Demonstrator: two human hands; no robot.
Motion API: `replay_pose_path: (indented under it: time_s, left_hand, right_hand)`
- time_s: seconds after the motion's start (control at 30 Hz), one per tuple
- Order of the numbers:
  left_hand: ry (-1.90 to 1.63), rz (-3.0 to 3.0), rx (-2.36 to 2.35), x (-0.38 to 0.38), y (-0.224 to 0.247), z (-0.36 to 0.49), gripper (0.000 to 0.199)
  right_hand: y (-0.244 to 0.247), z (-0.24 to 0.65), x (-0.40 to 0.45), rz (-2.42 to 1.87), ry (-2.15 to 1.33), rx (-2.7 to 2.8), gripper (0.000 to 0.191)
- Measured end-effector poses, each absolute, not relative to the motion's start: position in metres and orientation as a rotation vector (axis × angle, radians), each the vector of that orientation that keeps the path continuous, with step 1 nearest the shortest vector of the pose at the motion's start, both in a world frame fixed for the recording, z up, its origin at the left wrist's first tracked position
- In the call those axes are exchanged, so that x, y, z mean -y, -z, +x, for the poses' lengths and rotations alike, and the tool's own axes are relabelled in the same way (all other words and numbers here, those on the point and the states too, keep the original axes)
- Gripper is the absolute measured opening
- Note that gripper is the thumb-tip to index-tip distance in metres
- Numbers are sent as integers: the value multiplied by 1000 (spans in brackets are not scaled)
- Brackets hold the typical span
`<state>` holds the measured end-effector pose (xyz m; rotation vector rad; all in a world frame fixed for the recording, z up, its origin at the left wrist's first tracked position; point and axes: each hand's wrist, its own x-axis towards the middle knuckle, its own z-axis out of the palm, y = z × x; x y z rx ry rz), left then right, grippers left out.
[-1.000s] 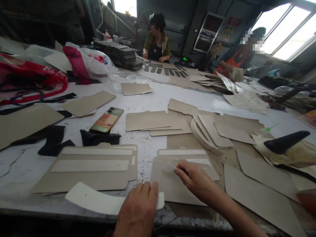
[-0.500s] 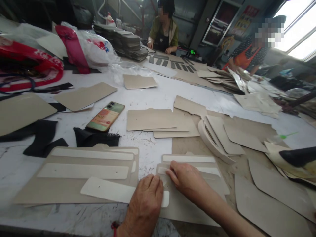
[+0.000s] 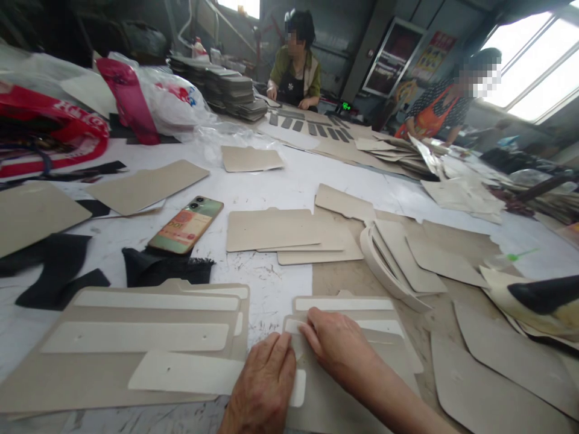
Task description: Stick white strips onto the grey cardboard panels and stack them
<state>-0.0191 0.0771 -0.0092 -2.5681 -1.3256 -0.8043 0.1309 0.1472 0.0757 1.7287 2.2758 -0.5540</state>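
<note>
My left hand [image 3: 266, 377] is closed over a long white strip [image 3: 185, 372], whose ends stick out on both sides of it. Its fingertips rest by the left edge of a beige panel [image 3: 335, 392]; the thumb is hidden. My right hand [image 3: 332, 334] pinches down on another white strip [image 3: 295, 326] along the upper edge of that panel, and hides most of it. Behind, a second panel carries a white strip [image 3: 346, 304]. Left of my hands, overlapping beige panels [image 3: 104, 380] bear white strips [image 3: 136, 337], one with two small holes.
A phone [image 3: 187, 226] lies beyond black cloth scraps [image 3: 167, 268]. More beige panels [image 3: 271, 230] and a curved strip [image 3: 384, 265] sit mid-table. Loose panels [image 3: 511, 361] lie at right, near a black-handled tool [image 3: 547, 293]. Plastic bags [image 3: 172, 99] and two people occupy the far side.
The whole scene sits slightly lower and further left in view, as the camera has tilted up a little. Both hands keep nearly the same places on the strips and panel.
</note>
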Motion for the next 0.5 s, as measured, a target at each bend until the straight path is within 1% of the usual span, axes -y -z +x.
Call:
replay_pose_path:
  time_s: [0.17, 0.33, 0.43, 0.5]
  left_hand:
    - [896, -2558, 1429, -80, 5, -16, 31]
    - [830, -2578, 1344, -82, 4, -17, 29]
    - [778, -2571, 1306, -83, 6, -17, 27]
    - [771, -2583, 1255, -84, 7, -17, 28]
  right_hand:
    - [-77, 129, -148, 1733, 570, -2272, 23]
    - [-82, 126, -147, 1743, 489, -2269, 25]
    - [-91, 145, -142, 1802, 446, -2227, 26]
    - [-95, 172, -136, 1872, 461, -2188, 23]
